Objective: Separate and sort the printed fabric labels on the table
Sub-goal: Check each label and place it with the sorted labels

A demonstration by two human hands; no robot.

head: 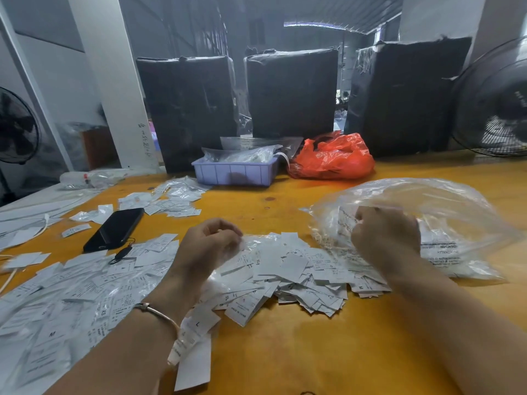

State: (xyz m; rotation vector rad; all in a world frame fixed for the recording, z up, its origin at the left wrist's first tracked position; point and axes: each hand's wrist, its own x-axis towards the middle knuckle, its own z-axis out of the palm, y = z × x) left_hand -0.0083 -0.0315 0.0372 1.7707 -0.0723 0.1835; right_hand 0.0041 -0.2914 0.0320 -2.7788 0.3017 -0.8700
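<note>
Head view shows your left hand [209, 246] with fingers curled on clear plastic, your right hand [383, 238] gripping the plastic bag [445, 212], and most labels [299, 269] unsorted, heaped mid-desk [285, 352], so plenty remains.

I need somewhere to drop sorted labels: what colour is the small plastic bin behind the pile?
Pale lavender-blue; the bin shows clearly in the head view, beside a red-orange bag.

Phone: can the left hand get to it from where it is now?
Probably yes. The phone lies face up on the table, left of and a little beyond the left hand, with only flat labels between them. Nothing covers it, but the hand appears to pinch a clear bag.
</note>
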